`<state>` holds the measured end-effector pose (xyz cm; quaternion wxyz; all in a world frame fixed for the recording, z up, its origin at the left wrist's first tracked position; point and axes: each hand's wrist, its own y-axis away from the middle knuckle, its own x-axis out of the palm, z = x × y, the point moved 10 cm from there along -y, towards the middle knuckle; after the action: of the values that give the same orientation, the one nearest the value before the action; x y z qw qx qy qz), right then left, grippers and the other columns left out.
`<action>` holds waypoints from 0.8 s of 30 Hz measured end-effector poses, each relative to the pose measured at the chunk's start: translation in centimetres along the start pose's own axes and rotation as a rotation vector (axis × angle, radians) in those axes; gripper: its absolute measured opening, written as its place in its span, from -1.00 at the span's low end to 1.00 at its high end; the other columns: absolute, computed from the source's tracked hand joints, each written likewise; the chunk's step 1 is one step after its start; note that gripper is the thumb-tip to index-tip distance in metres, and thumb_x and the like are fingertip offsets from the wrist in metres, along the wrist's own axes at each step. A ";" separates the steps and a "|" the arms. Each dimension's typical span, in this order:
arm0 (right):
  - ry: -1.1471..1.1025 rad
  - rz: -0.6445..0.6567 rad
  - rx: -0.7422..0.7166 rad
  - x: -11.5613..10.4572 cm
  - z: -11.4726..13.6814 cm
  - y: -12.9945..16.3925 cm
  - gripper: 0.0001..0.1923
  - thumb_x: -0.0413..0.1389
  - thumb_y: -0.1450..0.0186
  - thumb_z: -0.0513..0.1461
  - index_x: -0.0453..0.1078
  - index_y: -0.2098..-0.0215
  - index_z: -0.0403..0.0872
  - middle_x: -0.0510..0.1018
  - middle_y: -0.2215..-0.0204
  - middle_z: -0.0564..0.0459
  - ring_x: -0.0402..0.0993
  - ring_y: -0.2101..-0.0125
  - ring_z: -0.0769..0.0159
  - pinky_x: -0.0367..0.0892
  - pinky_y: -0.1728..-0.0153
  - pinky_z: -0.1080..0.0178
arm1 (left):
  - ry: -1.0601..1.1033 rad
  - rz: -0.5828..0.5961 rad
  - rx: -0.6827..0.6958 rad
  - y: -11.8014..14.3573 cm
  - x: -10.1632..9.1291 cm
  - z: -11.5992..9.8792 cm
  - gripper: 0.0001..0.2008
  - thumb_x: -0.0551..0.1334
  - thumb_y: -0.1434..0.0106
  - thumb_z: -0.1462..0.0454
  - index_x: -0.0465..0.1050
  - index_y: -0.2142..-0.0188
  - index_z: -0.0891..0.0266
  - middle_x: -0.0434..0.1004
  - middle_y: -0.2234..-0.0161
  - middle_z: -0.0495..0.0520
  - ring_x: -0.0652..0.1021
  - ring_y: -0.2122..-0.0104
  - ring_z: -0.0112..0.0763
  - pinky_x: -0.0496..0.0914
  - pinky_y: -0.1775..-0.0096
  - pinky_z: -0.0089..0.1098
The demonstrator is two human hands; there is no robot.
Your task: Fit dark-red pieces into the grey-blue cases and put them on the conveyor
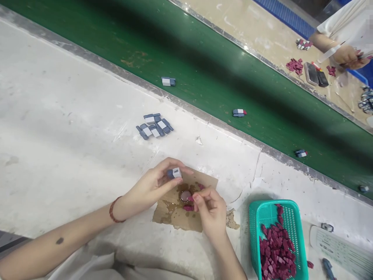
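Between thumb and fingers, my left hand [151, 181] grips a small grey-blue and white plastic part [175, 173], with a dark slot showing on its white face. My right hand [211, 212] pinches a small maroon piece [190, 198] by the edge of a small round cap [185, 196] of liquid. Under the cap lies a stained piece of brown cardboard [208, 179]. Another maroon piece [189, 208] rests on the cardboard close to my right fingertips. The two hands are apart, on either side of the cap.
A teal basket [254, 233] of maroon pieces stands at right. Several grey-blue and white parts [154, 126] lie on the white table. Beyond runs a green conveyor belt [201, 70] carrying similar parts [239, 112]. Across it, a co-worker's hands [349, 56] hold something small.
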<state>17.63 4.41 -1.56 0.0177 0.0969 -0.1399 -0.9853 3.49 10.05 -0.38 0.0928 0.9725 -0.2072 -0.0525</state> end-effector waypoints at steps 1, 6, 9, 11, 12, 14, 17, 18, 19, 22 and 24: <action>-0.082 -0.025 0.023 -0.4 -0.2 -0.1 -0.67 0.09 -0.33 -0.02 0.26 0.50 -0.02 0.35 0.72 0.21 0.28 0.68 0.42 0.22 0.61 0.36 | -0.067 0.006 0.027 0.1 0.2 -0.2 -0.83 0.16 -0.33 0.21 0.39 0.13 0.21 0.61 0.12 0.18 0.58 0.14 -0.21 0.50 0.19 -0.32; -0.253 -0.133 -0.013 -1.8 0.5 -0.4 -0.60 0.17 -0.26 0.05 0.24 0.54 -0.03 0.35 0.71 0.21 0.26 0.70 0.45 0.21 0.64 0.38 | -0.261 0.084 0.139 0.6 1.4 -0.9 -0.81 0.12 -0.35 0.23 0.50 0.17 0.20 0.62 0.13 0.11 0.60 0.15 -0.25 0.48 0.12 -0.37; -0.278 -0.190 -0.064 -2.4 1.0 -0.2 -0.61 0.19 -0.26 0.03 0.27 0.53 -0.04 0.38 0.67 0.19 0.28 0.69 0.45 0.24 0.65 0.38 | -0.311 0.176 0.163 0.9 2.6 -0.9 -0.75 0.05 -0.38 0.25 0.43 0.04 0.18 0.60 0.10 0.12 0.58 0.13 -0.25 0.46 0.09 -0.35; -0.283 -0.208 -0.090 -2.6 1.2 0.0 -0.65 0.20 -0.26 0.01 0.31 0.49 -0.05 0.41 0.63 0.17 0.31 0.67 0.45 0.26 0.64 0.38 | -0.294 0.233 0.138 1.3 3.2 -0.5 -0.73 0.01 -0.39 0.26 0.35 -0.02 0.20 0.57 0.07 0.16 0.57 0.13 -0.24 0.45 0.12 -0.33; -0.286 -0.207 -0.096 -2.6 1.2 0.1 -0.66 0.21 -0.26 0.01 0.34 0.47 -0.05 0.42 0.61 0.16 0.33 0.66 0.45 0.27 0.63 0.39 | -0.268 0.250 0.113 1.4 3.4 -0.3 -0.73 0.01 -0.38 0.25 0.31 -0.02 0.21 0.56 0.09 0.17 0.57 0.17 -0.24 0.45 0.17 -0.34; -0.298 -0.190 -0.098 -2.4 1.3 0.2 -0.70 0.21 -0.27 -0.02 0.37 0.44 -0.05 0.44 0.58 0.15 0.35 0.64 0.46 0.29 0.62 0.39 | -0.198 0.273 0.064 1.7 3.7 0.1 -0.79 0.03 -0.38 0.22 0.28 0.05 0.22 0.55 0.20 0.14 0.55 0.31 -0.29 0.42 0.29 -0.37; -0.302 -0.157 -0.129 -2.2 1.8 0.5 -0.75 0.19 -0.31 -0.07 0.39 0.42 -0.05 0.46 0.56 0.15 0.37 0.63 0.45 0.31 0.59 0.39 | -0.047 0.322 -0.009 1.9 4.3 0.4 -0.84 0.07 -0.36 0.17 0.29 0.20 0.21 0.47 0.36 0.05 0.46 0.43 -0.37 0.34 0.39 -0.41; -0.295 -0.147 -0.149 -2.2 2.1 0.6 -0.77 0.18 -0.31 -0.08 0.40 0.40 -0.04 0.47 0.54 0.14 0.38 0.61 0.44 0.32 0.58 0.38 | 0.036 0.341 -0.061 1.9 4.5 0.6 -0.82 0.09 -0.36 0.14 0.29 0.23 0.21 0.44 0.40 0.01 0.43 0.47 -0.41 0.31 0.42 -0.43; -0.284 -0.136 -0.170 -2.3 2.3 0.6 -0.79 0.18 -0.32 -0.09 0.41 0.39 -0.04 0.48 0.52 0.12 0.41 0.58 0.43 0.33 0.56 0.38 | 0.135 0.366 -0.131 2.0 4.9 1.0 -0.78 0.11 -0.35 0.10 0.28 0.26 0.21 0.39 0.46 -0.03 0.38 0.52 -0.45 0.27 0.47 -0.45; -0.250 -0.091 -0.218 -2.2 3.1 0.8 -0.84 0.18 -0.32 -0.10 0.44 0.33 -0.01 0.52 0.47 0.10 0.47 0.48 0.38 0.38 0.48 0.36 | 0.426 0.433 -0.342 2.5 6.2 2.0 -0.61 0.17 -0.26 -0.07 0.23 0.34 0.20 0.22 0.61 -0.17 0.21 0.67 -0.56 0.13 0.61 -0.51; -0.229 -0.048 -0.237 -2.0 3.5 0.8 -0.86 0.16 -0.35 -0.12 0.44 0.31 0.00 0.53 0.45 0.10 0.49 0.43 0.36 0.40 0.42 0.34 | 0.525 0.468 -0.408 2.8 6.8 2.3 -0.54 0.21 -0.20 -0.14 0.21 0.37 0.20 0.18 0.64 -0.20 0.17 0.71 -0.60 0.08 0.65 -0.53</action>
<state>18.89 4.68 2.29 -0.0107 -0.0155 -0.0214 -0.9996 8.24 4.38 -2.50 0.3432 0.8410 -0.3776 0.1801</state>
